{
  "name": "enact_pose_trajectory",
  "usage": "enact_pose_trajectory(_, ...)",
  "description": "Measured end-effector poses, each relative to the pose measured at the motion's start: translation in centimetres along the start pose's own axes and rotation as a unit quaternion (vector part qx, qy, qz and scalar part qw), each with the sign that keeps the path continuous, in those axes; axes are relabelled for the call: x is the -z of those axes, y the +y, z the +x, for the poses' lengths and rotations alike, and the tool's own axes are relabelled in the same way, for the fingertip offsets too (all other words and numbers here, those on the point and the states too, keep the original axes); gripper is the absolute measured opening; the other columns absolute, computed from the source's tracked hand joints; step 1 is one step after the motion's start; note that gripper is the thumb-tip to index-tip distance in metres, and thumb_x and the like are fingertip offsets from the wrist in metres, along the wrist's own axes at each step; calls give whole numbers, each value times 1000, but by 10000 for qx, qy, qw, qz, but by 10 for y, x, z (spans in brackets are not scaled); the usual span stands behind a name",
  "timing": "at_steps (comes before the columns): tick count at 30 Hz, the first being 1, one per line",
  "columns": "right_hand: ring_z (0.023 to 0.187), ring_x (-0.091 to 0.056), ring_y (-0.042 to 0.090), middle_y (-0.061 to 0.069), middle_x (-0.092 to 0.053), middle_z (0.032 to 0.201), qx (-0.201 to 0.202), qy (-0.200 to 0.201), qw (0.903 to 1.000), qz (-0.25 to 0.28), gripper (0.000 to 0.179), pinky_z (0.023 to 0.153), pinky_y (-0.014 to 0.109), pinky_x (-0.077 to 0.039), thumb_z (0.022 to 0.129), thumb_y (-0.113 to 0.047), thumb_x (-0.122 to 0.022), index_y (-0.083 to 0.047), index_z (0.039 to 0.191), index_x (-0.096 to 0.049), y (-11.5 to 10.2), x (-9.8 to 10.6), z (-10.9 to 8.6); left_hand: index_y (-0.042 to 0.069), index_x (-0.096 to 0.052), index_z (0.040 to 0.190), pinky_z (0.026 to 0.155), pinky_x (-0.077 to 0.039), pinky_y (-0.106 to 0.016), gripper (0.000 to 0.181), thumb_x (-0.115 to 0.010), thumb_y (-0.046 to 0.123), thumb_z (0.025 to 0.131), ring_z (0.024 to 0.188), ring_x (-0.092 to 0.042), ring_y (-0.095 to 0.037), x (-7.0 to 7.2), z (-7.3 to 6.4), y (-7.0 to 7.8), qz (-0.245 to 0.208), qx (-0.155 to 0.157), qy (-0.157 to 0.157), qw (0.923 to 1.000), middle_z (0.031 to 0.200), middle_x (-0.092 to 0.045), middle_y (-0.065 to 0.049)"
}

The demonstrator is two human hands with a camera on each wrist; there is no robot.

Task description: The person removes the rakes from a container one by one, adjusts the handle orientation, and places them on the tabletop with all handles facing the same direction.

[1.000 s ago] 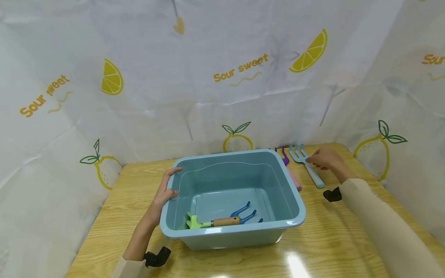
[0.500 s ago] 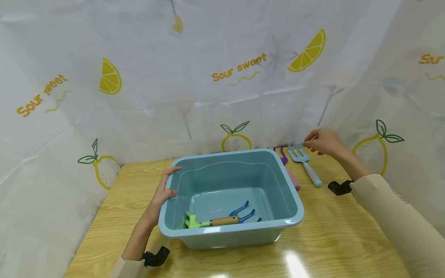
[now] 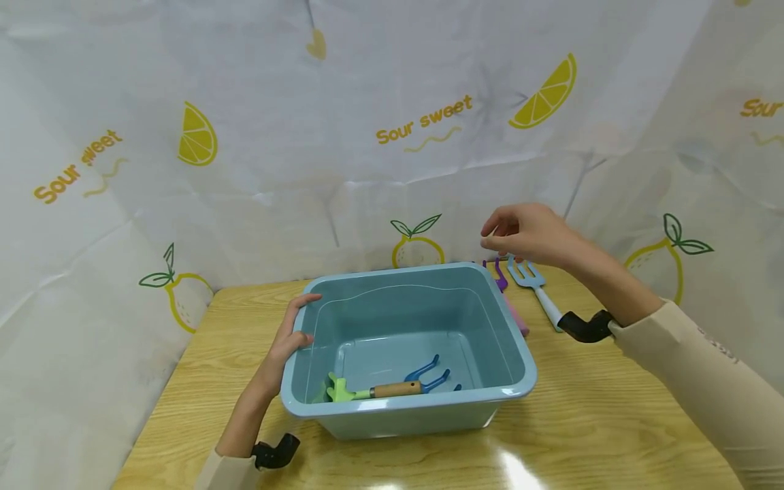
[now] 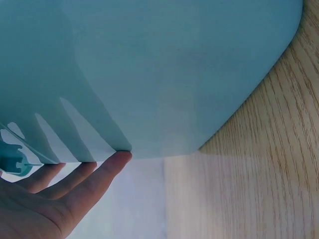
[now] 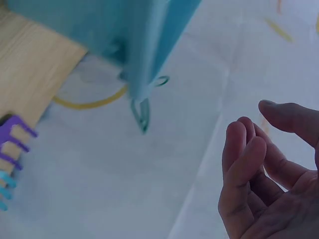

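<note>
My left hand [image 3: 283, 350] holds the left rim of a light blue plastic basin [image 3: 407, 403], thumb and forefinger over the edge. In the left wrist view, several fingertips [image 4: 122, 155] press against the basin's outer wall. My right hand [image 3: 533, 235] is raised behind the basin's far right corner, with nothing in it. Its fingers are loosely bent and the thumb stands apart in the right wrist view. Inside the basin lie a small green hand rake [image 3: 343, 390] with a wooden handle and a blue-tined tool [image 3: 433, 382], partly hidden by the front wall.
Right of the basin, a light blue garden fork [image 3: 531, 278] lies on the wooden table [image 3: 211, 361]. Between them is a purple-tined tool [image 3: 501, 278], beside a pink handle [image 3: 517, 318]. A lemon-printed white cloth [image 3: 275, 170] hangs behind the table.
My right hand has risen from over the light blue fork and swung left towards the basin's far right corner, still holding nothing. The left hand and basin have stayed put.
</note>
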State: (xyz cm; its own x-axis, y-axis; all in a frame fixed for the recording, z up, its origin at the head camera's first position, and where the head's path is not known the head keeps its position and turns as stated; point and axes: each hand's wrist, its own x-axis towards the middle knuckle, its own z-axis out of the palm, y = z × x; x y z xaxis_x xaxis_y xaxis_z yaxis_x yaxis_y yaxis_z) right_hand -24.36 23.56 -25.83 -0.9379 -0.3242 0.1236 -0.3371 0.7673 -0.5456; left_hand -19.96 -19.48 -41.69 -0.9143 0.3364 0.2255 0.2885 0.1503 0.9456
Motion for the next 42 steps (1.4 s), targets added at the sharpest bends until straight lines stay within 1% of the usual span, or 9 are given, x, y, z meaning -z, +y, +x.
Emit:
enact_pose_trajectory(6, 67, -64, 17, 3, -72, 82, 575, -194, 9982, -31, 21, 64, 34, -53, 95, -24, -71, -8, 109, -72, -43, -6, 1, 16, -27, 156, 99, -44, -66, 71, -36, 12, 86, 146, -27, -55, 0, 1, 0, 43, 2, 0, 10000, 166, -14, -18)
enact_pose_trajectory(9, 72, -66, 16, 1, -74, 86, 943, -337, 9948, -185, 19, 67, 34, -54, 94, -22, -73, -9, 107, -73, -60, -15, 6, 16, -27, 156, 99, -44, -66, 71, -37, 13, 86, 146, -27, -56, 0, 1, 0, 67, 0, 8, 10000, 166, -14, -18)
enact_pose_trajectory(13, 82, -67, 13, -2, -74, 88, 1446, -627, 9864, -464, 16, 75, 34, -55, 92, -22, -74, -12, 104, -75, -83, -33, 15, 16, -28, 156, 98, -45, -65, 70, -37, 13, 86, 145, -28, -55, 1, -2, 0, 93, 27, 42, 9999, 166, -14, -18)
enact_pose_trajectory(16, 85, -67, 13, -4, -74, 90, 1667, -963, 9798, -532, 14, 79, 34, -55, 92, -25, -74, -16, 104, -74, -100, -48, 23, 16, -29, 155, 97, -46, -65, 70, -37, 13, 86, 144, -29, -55, 1, -4, -1, 101, 36, 69, 9999, 166, -15, -18)
enact_pose_trajectory(21, 88, -67, 12, -4, -74, 96, 1874, -1388, 9710, -518, 16, 81, 33, -55, 93, -25, -73, -17, 107, -73, -119, -70, 36, 17, -29, 155, 98, -44, -68, 69, -37, 13, 86, 145, -27, -54, 0, -2, -3, 119, 18, 33, 9999, 166, -14, -16)
enact_pose_trajectory(26, 84, -67, 10, -2, -75, 95, 2113, -1671, 9615, -549, 17, 78, 28, -54, 93, -22, -73, -14, 107, -74, -125, -92, 48, 18, -29, 155, 99, -43, -69, 69, -37, 14, 87, 146, -27, -54, 0, 0, -3, 156, 66, 51, 9998, 166, -15, -16)
enact_pose_trajectory(30, 76, -68, 8, 1, -76, 93, 2123, -2087, 9537, -433, 17, 73, 25, -55, 94, -20, -72, -11, 108, -74, -124, -109, 55, 18, -29, 155, 98, -45, -67, 69, -37, 15, 86, 144, -28, -54, 0, 0, -2, 150, 86, 58, 9998, 165, -15, -17)
enact_pose_trajectory(36, 70, -69, 14, 5, -76, 90, 1890, -2677, 9434, -503, 18, 66, 25, -55, 95, -18, -72, -9, 110, -73, -119, -132, 61, 18, -29, 155, 98, -45, -67, 69, -37, 15, 86, 144, -28, -55, 1, 1, -1, 203, 74, 60, 9997, 166, -14, -18)
enact_pose_trajectory(42, 80, -73, 29, 2, -74, 87, 1396, -3213, 9342, -668, 19, 62, 28, -55, 95, -23, -73, -14, 111, -71, -112, -153, 67, 18, -30, 155, 98, -45, -67, 70, -37, 15, 85, 144, -29, -55, 0, -1, -2, 211, 93, 101, 9997, 166, -15, -18)
